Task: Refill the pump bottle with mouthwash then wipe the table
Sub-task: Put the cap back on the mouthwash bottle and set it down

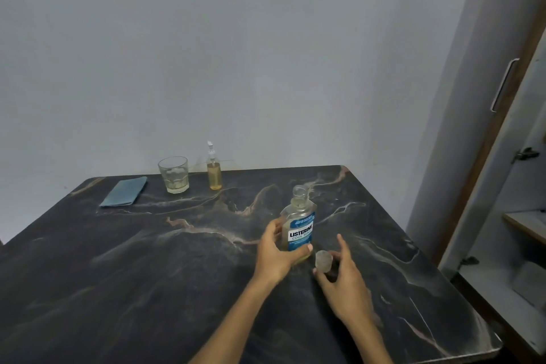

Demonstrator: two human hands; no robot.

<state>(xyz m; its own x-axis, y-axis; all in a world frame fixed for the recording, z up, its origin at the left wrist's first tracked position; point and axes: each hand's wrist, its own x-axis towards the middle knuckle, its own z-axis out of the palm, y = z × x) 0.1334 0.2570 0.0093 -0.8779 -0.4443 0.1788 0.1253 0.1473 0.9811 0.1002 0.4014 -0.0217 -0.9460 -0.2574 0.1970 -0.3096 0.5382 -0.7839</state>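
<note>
1 uncapped bottle (299, 224), label "LISTERINE COOL MINT"

The mouthwash bottle (299, 226) stands upright and uncapped right of centre on the dark marbled tabletop (147, 275), clear with pale yellow liquid and a blue label, gripped low by the left hand (277, 254). Its clear cap (323, 261) sits just right of it in the right hand (342, 278). At the far edge stands the small pump bottle (214, 170), upright, pump on, yellow liquid inside, and a folded blue cloth (124, 191) lies flat far left.
</note>
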